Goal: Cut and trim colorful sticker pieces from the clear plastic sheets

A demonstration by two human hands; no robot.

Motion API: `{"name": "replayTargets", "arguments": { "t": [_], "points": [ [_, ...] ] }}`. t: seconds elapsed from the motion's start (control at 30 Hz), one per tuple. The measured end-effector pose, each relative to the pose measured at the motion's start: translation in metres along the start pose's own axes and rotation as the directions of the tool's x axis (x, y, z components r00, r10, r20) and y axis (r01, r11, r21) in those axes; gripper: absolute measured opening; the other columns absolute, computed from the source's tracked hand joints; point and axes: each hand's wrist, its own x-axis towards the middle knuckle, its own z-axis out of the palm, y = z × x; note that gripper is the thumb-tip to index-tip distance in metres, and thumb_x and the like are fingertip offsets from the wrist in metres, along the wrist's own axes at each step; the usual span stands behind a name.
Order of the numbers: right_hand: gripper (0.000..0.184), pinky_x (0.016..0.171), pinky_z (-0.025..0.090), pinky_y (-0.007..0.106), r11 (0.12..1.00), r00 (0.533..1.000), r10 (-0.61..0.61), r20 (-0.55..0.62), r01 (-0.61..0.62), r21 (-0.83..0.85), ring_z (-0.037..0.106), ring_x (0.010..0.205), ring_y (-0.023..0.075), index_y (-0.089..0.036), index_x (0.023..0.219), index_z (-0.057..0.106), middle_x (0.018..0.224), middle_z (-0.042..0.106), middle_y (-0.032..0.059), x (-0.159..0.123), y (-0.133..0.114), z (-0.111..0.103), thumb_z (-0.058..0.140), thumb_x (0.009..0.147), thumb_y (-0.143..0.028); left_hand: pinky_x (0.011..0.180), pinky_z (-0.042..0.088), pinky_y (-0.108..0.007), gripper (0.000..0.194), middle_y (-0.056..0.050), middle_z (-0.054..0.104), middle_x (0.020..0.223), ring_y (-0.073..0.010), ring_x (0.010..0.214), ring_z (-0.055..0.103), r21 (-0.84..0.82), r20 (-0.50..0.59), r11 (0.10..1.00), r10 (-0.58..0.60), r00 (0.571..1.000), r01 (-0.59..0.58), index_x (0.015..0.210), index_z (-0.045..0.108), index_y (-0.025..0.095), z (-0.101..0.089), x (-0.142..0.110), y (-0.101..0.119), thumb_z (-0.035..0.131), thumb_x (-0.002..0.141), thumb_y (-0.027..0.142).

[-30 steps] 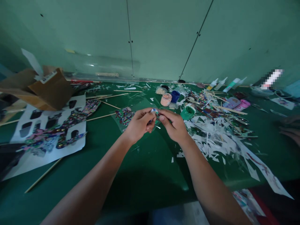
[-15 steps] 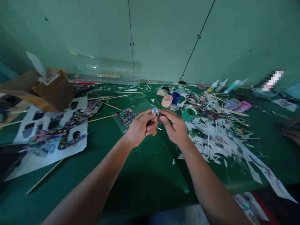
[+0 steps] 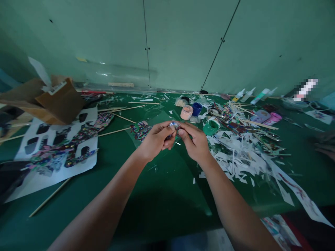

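Over the middle of the green table, my left hand [image 3: 158, 139] pinches a small shiny blue-and-white piece [image 3: 173, 124] between thumb and forefinger. My right hand [image 3: 193, 137] is closed at the right side of the same piece, its thumb and fingertips pressed together there. The piece is too small to name, and fingers hide part of it. Just left of my left hand, a dark multicoloured patterned piece [image 3: 141, 130] lies on clear film. An open jar of green paint [image 3: 211, 127] stands right beside my right hand.
White paper scraps [image 3: 235, 153] and several tools lie on the right. Behind my hands stand a pink jar [image 3: 186, 112] and a blue jar [image 3: 196, 108]. At left are a cardboard box [image 3: 57, 104], a printed sheet [image 3: 89, 160] and wooden sticks [image 3: 49, 197]. Another person's hand [image 3: 326, 144] rests far right.
My hands stay together at nearly the same place, with small finger shifts around the shiny piece. The whole view has moved slightly; the things on the table have not visibly moved.
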Motion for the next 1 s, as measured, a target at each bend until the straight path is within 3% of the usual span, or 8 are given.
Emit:
{"name": "replayTargets", "arguments": {
  "t": [0.27, 0.37, 0.5, 0.6, 0.77, 0.83, 0.93, 1.0],
  "points": [
    [0.031, 0.073, 0.053, 0.033, 1.0, 1.0, -0.001, -0.029, 0.0, -0.029, 0.064, 0.082, 0.0177, -0.026, 0.12, 0.064, 0.095, 0.069, 0.0051, 0.001, 0.0, 0.002, 0.045, 0.096, -0.031, 0.048, 0.036, -0.024, 0.026, 0.007, 0.035, 0.045, -0.0066, 0.04, 0.03, -0.065, -0.013, 0.998, 0.005, 1.0, -0.006, 0.069, 0.047, 0.019, -0.001, 0.001, -0.006, 0.044, 0.093, 0.028],
    [0.03, 0.076, 0.053, 0.034, 0.999, 0.997, 0.034, -0.066, -0.035, -0.015, 0.065, 0.088, 0.0191, -0.025, 0.118, 0.065, 0.098, 0.07, 0.0057, 0.001, 0.004, 0.0, 0.046, 0.096, -0.033, 0.048, 0.035, -0.024, 0.028, 0.008, 0.034, 0.044, -0.0062, 0.039, 0.029, -0.023, 0.049, 1.0, -0.02, 0.999, 0.021, 0.068, 0.047, 0.018, 0.0, 0.0, -0.006, 0.044, 0.093, 0.029],
    [0.03, 0.07, 0.049, 0.031, 0.99, 0.985, 0.133, -0.113, -0.127, 0.062, 0.062, 0.08, 0.0179, -0.025, 0.11, 0.067, 0.084, 0.067, 0.0036, 0.003, 0.008, -0.006, 0.046, 0.095, -0.039, 0.047, 0.034, -0.022, 0.03, 0.007, 0.037, 0.046, -0.0055, 0.041, 0.033, 0.153, 0.113, 0.987, -0.074, 0.991, 0.056, 0.066, 0.047, 0.018, 0.005, 0.0, -0.004, 0.047, 0.092, 0.031],
    [0.034, 0.055, 0.039, 0.026, 0.961, 0.973, 0.217, -0.08, -0.198, 0.195, 0.049, 0.057, 0.0123, -0.022, 0.091, 0.068, 0.064, 0.053, -0.0008, 0.005, 0.005, -0.008, 0.044, 0.095, -0.045, 0.047, 0.033, -0.02, 0.03, 0.006, 0.039, 0.048, -0.0055, 0.043, 0.036, 0.305, 0.071, 0.952, -0.035, 0.997, 0.012, 0.066, 0.048, 0.017, 0.007, -0.001, -0.004, 0.047, 0.092, 0.032],
    [0.036, 0.05, 0.029, 0.025, 0.932, 0.953, 0.303, -0.008, -0.295, 0.208, 0.037, 0.051, 0.0091, -0.019, 0.063, 0.053, 0.055, 0.043, -0.0045, 0.008, 0.002, -0.008, 0.059, 0.086, -0.046, 0.043, 0.03, -0.02, 0.031, 0.003, 0.048, 0.05, -0.006, 0.045, 0.042, 0.549, -0.041, 0.836, 0.021, 0.999, 0.005, 0.061, 0.052, 0.016, -0.002, 0.0, -0.001, 0.059, 0.085, 0.034],
    [0.035, 0.05, 0.028, 0.025, 0.914, 0.934, 0.352, -0.067, -0.327, 0.242, 0.036, 0.05, 0.0088, -0.02, 0.064, 0.051, 0.053, 0.04, -0.0055, 0.008, 0.005, -0.007, 0.06, 0.086, -0.045, 0.041, 0.032, -0.02, 0.031, 0.003, 0.05, 0.05, -0.0057, 0.042, 0.043, 0.505, -0.165, 0.863, 0.073, 0.984, 0.021, 0.06, 0.054, 0.016, -0.006, 0.002, 0.0, 0.067, 0.079, 0.037],
    [0.034, 0.05, 0.029, 0.025, 0.875, 0.924, 0.379, -0.051, -0.34, 0.344, 0.035, 0.05, 0.0085, -0.02, 0.064, 0.049, 0.053, 0.038, -0.0064, 0.006, 0.008, -0.004, 0.06, 0.085, -0.045, 0.041, 0.039, -0.021, 0.029, 0.006, 0.048, 0.049, -0.0048, 0.037, 0.04, 0.213, -0.351, 0.975, 0.13, 0.927, -0.056, 0.064, 0.053, 0.018, -0.007, 0.006, -0.004, 0.071, 0.076, 0.038],
    [0.036, 0.05, 0.028, 0.025, 0.864, 0.933, 0.359, -0.011, -0.328, 0.383, 0.034, 0.049, 0.0084, -0.021, 0.064, 0.048, 0.053, 0.036, -0.0066, 0.006, 0.008, -0.001, 0.06, 0.086, -0.046, 0.041, 0.042, -0.022, 0.03, 0.007, 0.046, 0.049, -0.0058, 0.036, 0.041, 0.056, -0.402, 0.993, 0.12, 0.908, -0.107, 0.066, 0.051, 0.019, -0.003, 0.007, -0.009, 0.067, 0.078, 0.041]
  ]
}}
